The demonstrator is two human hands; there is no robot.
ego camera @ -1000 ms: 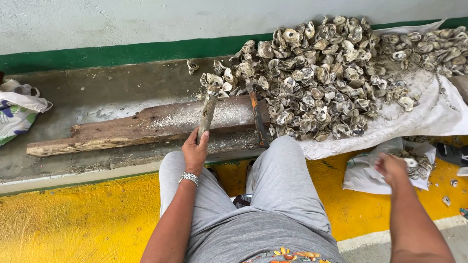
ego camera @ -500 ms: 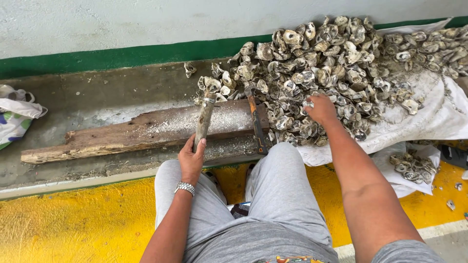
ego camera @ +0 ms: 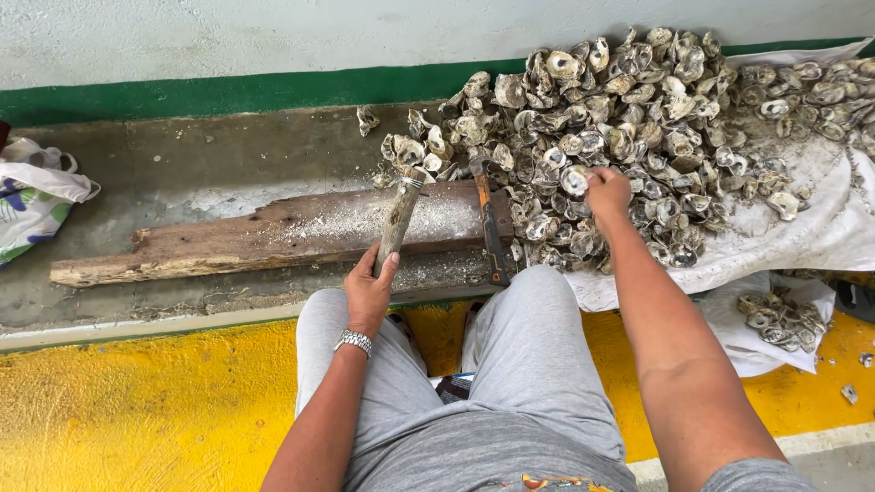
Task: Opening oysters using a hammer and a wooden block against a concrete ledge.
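Oyster shell under right hand (atop pile)

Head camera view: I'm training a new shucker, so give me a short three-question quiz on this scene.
1. True or false: the right hand rests on the shell pile.
2. What does the left hand grip? A) hammer handle B) bag C) knife
3. Fill in: the hammer lies over a wooden ____.

Key: 1 true. 2 A. 3 plank.
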